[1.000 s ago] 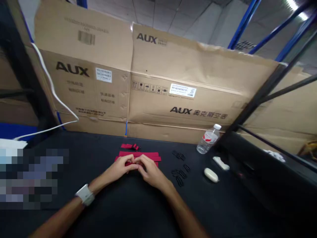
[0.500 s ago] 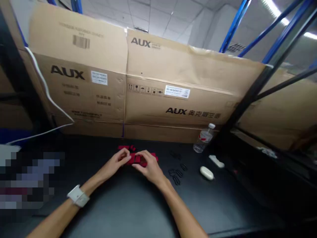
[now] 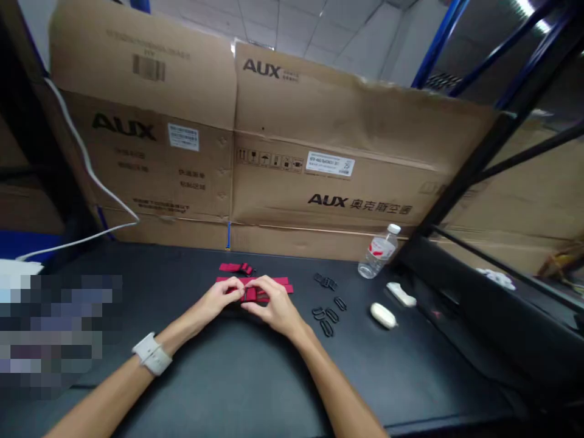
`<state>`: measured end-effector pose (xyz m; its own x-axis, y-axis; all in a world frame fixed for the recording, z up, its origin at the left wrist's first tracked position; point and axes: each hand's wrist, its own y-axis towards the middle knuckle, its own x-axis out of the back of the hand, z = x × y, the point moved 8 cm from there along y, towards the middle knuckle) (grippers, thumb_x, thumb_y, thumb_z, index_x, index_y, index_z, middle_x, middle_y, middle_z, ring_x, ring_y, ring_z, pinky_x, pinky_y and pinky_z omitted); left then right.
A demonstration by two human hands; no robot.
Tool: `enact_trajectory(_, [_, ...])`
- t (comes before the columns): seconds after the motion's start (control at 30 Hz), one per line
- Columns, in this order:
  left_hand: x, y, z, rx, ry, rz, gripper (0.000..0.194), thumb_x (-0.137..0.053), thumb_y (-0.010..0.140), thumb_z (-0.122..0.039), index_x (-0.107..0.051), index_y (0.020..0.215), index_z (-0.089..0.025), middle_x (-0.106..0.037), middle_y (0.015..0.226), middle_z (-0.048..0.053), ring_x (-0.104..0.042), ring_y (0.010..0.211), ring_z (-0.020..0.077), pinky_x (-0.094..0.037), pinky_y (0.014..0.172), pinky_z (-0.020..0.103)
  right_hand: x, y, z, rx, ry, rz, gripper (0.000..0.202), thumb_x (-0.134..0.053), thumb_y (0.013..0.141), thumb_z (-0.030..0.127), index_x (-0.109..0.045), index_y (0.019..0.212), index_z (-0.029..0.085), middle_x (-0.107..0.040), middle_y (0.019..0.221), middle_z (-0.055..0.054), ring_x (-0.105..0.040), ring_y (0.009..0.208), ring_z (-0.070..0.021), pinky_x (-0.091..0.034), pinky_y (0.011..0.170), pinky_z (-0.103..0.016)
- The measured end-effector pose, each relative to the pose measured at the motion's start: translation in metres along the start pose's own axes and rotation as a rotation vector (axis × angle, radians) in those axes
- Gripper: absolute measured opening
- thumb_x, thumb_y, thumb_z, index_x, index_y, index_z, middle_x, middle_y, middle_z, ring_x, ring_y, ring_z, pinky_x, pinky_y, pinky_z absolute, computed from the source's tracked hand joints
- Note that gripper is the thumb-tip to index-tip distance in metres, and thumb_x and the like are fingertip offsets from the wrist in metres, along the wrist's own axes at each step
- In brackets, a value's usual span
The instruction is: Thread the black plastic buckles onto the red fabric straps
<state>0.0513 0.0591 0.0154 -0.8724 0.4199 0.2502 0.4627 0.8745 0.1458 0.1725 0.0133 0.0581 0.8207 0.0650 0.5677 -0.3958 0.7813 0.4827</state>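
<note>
Red straps lie on the black table in front of me, with a dark buckle on them between my hands. My left hand pinches the strap at its left part, thumb and fingers together. My right hand curves over the same strap from the right, its fingertips on the strap near the buckle. Just behind, a shorter folded red strap has a dark fitting at its right end. Right of my right hand lie several black buckles, and more black pieces sit farther back.
A water bottle stands at the back right. Nearer are a white oval object and a white elongated one. Cardboard panels wall the table's back. A white cable hangs at the left.
The fingers of both hands have shifted slightly closer together on the red strap. The camera view has moved a little, and the straps behind the hands show more clearly.
</note>
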Motion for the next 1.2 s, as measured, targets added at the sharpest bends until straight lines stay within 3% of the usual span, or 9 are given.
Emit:
enact_trajectory(0.2, [0.010,0.001,0.014,0.043,-0.138,-0.099,0.026,-0.060,0.075,-0.041,-0.054,0.072,-0.016,-0.051,0.063,-0.003,-0.044,0.058,0.0113,-0.030,0.055,0.022,0.019,0.000,-0.010,-0.050,-0.071,-0.012,0.030,-0.067,0.077,0.026,-0.061,0.105,0.021,-0.061,0.101,-0.004,-0.058,0.089,-0.0166,-0.045,0.083,-0.029])
enact_trajectory(0.37, [0.001,0.003,0.022,0.076,-0.209,-0.034,0.028,-0.060,0.075,-0.043,-0.049,0.075,-0.018,-0.052,0.058,-0.005,-0.041,0.048,0.0083,-0.026,0.048,0.019,0.022,-0.003,-0.021,-0.118,-0.040,0.046,0.033,-0.067,0.073,0.026,-0.057,0.104,0.020,-0.064,0.099,-0.002,-0.059,0.089,-0.0166,-0.045,0.084,-0.030])
enact_trajectory(0.5, [0.005,0.005,0.024,0.059,-0.170,-0.086,0.029,-0.062,0.074,-0.042,-0.046,0.081,-0.019,-0.051,0.058,-0.007,-0.040,0.045,0.0074,-0.025,0.046,0.018,0.026,-0.003,-0.030,-0.124,0.027,0.088,0.025,-0.063,0.078,0.026,-0.058,0.101,0.019,-0.064,0.094,0.000,-0.060,0.084,-0.0138,-0.046,0.078,-0.025])
enact_trajectory(0.6, [0.007,0.012,0.014,-0.003,0.030,-0.094,0.025,-0.056,0.081,-0.038,-0.051,0.098,-0.019,-0.057,0.067,-0.004,-0.051,0.055,0.0117,-0.035,0.052,0.021,0.038,-0.003,-0.039,-0.101,-0.043,0.037,0.016,-0.059,0.082,0.026,-0.061,0.096,0.019,-0.065,0.092,-0.001,-0.060,0.084,-0.0144,-0.045,0.079,-0.026])
enact_trajectory(0.67, [0.004,0.023,0.002,-0.094,0.265,-0.077,0.017,-0.051,0.087,-0.031,-0.057,0.097,-0.019,-0.064,0.081,0.001,-0.058,0.073,0.0160,-0.042,0.066,0.026,0.046,-0.002,-0.047,-0.083,-0.120,-0.006,0.016,-0.057,0.084,0.027,-0.062,0.097,0.019,-0.066,0.096,-0.003,-0.060,0.089,-0.0157,-0.043,0.083,-0.028])
enact_trajectory(0.77, [-0.007,0.046,-0.017,-0.247,0.583,-0.081,0.017,-0.044,0.090,-0.019,-0.059,0.098,-0.018,-0.065,0.101,0.006,-0.057,0.096,0.0203,-0.040,0.086,0.031,0.054,0.000,-0.064,-0.085,-0.297,-0.056,0.017,-0.057,0.086,0.027,-0.063,0.101,0.021,-0.066,0.102,-0.004,-0.058,0.097,-0.0176,-0.040,0.088,-0.031])
enact_trajectory(0.97, [-0.040,0.083,-0.019,-0.347,1.101,-0.032,0.022,-0.043,0.089,-0.011,-0.060,0.100,-0.017,-0.064,0.096,0.008,-0.054,0.093,0.0236,-0.038,0.081,0.035,0.061,-0.003,-0.098,-0.187,-0.588,-0.091,0.015,-0.054,0.089,0.023,-0.061,0.102,0.022,-0.065,0.100,-0.004,-0.057,0.091,-0.0178,-0.039,0.081,-0.030])
enact_trajectory(1.07, [-0.051,0.088,-0.016,-0.368,1.242,-0.005,0.023,-0.045,0.086,-0.008,-0.060,0.100,-0.016,-0.063,0.099,0.010,-0.052,0.095,0.0255,-0.037,0.083,0.038,0.063,-0.006,-0.103,-0.212,-0.633,-0.089,0.016,-0.053,0.090,0.021,-0.061,0.103,0.023,-0.064,0.105,-0.005,-0.055,0.097,-0.0189,-0.040,0.082,-0.031])
enact_trajectory(1.2, [-0.052,0.082,-0.020,-0.374,1.353,-0.051,0.026,-0.046,0.083,-0.004,-0.061,0.101,-0.016,-0.060,0.103,0.012,-0.051,0.099,0.0265,-0.036,0.083,0.038,0.062,-0.006,-0.102,-0.215,-0.636,-0.070,0.019,-0.050,0.091,0.021,-0.062,0.105,0.023,-0.063,0.106,-0.005,-0.054,0.100,-0.0196,-0.040,0.086,-0.032])
